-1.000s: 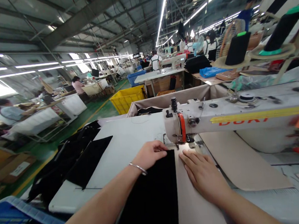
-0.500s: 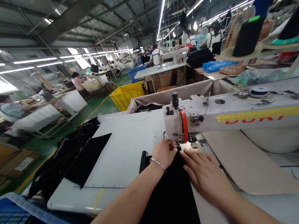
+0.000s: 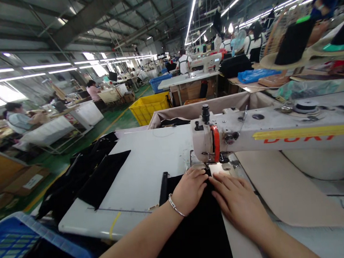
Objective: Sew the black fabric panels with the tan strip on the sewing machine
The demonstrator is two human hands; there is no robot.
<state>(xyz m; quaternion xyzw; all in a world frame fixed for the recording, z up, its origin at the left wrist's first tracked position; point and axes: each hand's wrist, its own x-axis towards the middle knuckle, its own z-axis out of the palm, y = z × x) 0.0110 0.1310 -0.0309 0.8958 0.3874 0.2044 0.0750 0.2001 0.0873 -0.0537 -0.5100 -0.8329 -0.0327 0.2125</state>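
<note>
A long black fabric piece runs from my lap side up to the needle of a white sewing machine. My left hand, with a silver bangle at the wrist, lies on its upper end, fingers laid forward just left of the presser foot. Flat along the right edge of the fabric rests my right hand, its fingers stretched toward the needle area. Both hands press on the cloth from above. A dark rod-like strip stands at the fabric's left side.
Black fabric pieces lie on the left of the white table. A blue basket stands at lower left, and a yellow bin beyond the table. Black thread cones rise at right. Other people work at machines farther off.
My left hand has gone from a pinch by the presser foot to fingers laid flatter on the fabric. My right hand stays nearly in place. The view has shifted slightly.
</note>
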